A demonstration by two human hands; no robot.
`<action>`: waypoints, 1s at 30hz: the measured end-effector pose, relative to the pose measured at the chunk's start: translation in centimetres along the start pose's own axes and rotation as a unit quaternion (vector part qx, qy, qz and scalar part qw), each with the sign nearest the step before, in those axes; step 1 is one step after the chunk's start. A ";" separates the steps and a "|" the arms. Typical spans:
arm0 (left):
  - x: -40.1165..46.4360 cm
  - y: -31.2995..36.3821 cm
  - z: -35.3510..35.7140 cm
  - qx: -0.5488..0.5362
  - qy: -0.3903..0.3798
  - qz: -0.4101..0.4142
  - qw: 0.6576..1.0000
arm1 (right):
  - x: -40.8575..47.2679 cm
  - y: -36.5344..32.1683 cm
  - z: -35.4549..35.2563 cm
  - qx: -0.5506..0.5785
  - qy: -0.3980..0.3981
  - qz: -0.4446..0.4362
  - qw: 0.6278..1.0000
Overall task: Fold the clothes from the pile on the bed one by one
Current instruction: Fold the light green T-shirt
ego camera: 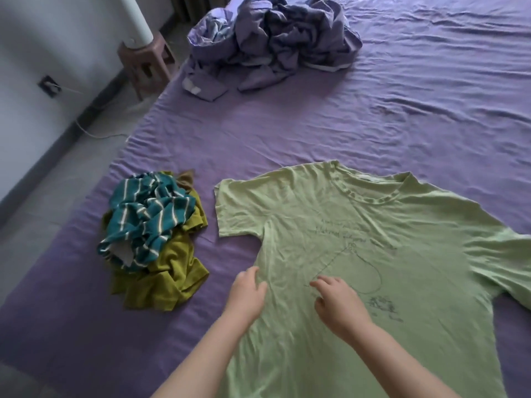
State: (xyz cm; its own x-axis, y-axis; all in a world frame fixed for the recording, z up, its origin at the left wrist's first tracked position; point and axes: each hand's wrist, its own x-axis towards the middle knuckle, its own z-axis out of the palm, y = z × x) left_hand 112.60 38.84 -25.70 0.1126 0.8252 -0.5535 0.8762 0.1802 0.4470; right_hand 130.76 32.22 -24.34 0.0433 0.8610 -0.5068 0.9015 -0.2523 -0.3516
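Pale green cotton: the T-shirt [359, 254] lies spread face up on the bed [316, 130], collar away from the person, printed front showing, hem running off the near edge of view. The left hand [247, 294] rests on the shirt's left side seam just below the sleeve, fingers relaxed and slightly bent, holding nothing. The right hand [339, 303] rests on the chest area beside the printed drawing, fingers loosely curved and spread, fingertips on the fabric; no fold of cloth is visibly pinched in this grip. Both hands lie near each other on the lower left half of the shirt.

To the left, just beside the shirt's left sleeve but apart from it, sits the pile [152, 239]: a teal striped garment [149, 214] crumpled on top of an olive garment [169, 277]. The pile is near the bed's left edge. Beyond the collar, bare purple sheet extends to a crumpled lilac cover [273, 41] at the far side. A stool [146, 61] stands on the floor by the far left corner.
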 end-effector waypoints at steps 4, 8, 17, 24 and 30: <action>5.6 1.1 -2.4 -0.216 0.087 -0.151 0.961 | 4.2 -0.5 -2.1 -0.019 0.007 -0.018 1.000; 10.9 0.6 -5.1 -0.283 0.164 -0.234 0.915 | 8.1 -1.4 -3.2 -0.033 0.006 -0.023 0.999; 20.3 1.2 -8.5 -0.226 0.180 -0.246 0.925 | 17.1 -4.5 -5.6 -0.066 0.056 0.034 0.996; 21.1 2.1 -10.2 -0.053 0.175 -0.079 0.980 | 21.0 -5.3 -3.5 -0.121 -0.012 0.052 0.991; 17.9 7.2 -10.9 -0.145 0.119 0.071 0.980 | 19.7 -3.7 -5.7 0.106 0.114 0.028 0.987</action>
State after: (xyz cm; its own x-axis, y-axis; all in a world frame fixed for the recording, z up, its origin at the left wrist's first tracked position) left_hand 115.88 60.76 -24.75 0.0813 0.9482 -0.3070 0.6861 0.1701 0.7074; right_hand 130.70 52.63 -28.53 0.2078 0.9139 -0.3488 0.7861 -0.3683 -0.4965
